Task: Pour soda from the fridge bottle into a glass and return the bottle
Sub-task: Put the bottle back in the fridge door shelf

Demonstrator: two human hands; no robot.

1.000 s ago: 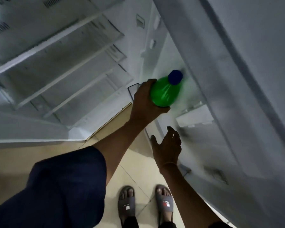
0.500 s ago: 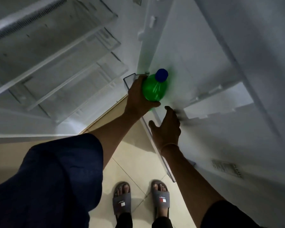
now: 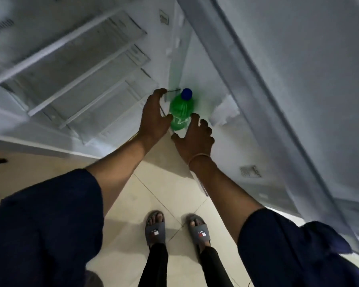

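Both grips are at a green soda bottle (image 3: 180,114) inside an open fridge, seen from above by a camera on the person's head. On the bottle's left side, the left hand (image 3: 153,117) is spread rather than clenched, its thumb touching the bottle's side and its fingers reaching up toward the corner of a clear door bin (image 3: 171,91). On the right, the right hand (image 3: 195,139) is spread too, fingers apart, with one fingertip resting against the bottle's lower right side; neither hand is wrapped fully round it. A thin band circles the right wrist.

The bottle stands nearly upright in the door bin, at the inner corner where the fridge door (image 3: 278,79) meets the cabinet. It has a blue cap (image 3: 186,93) and a pale printed label low on its body (the lettering is too blurred to read). A green tint falls on the white wall behind it.

To the left, the fridge's white interior shows several shelves (image 3: 87,79) running diagonally across the view. The door sweeps up the right side.

Below, both forearms come out of dark blue sleeves (image 3: 50,214). Further down are two feet in grey slide sandals (image 3: 155,228) on a pale tiled floor (image 3: 153,193).
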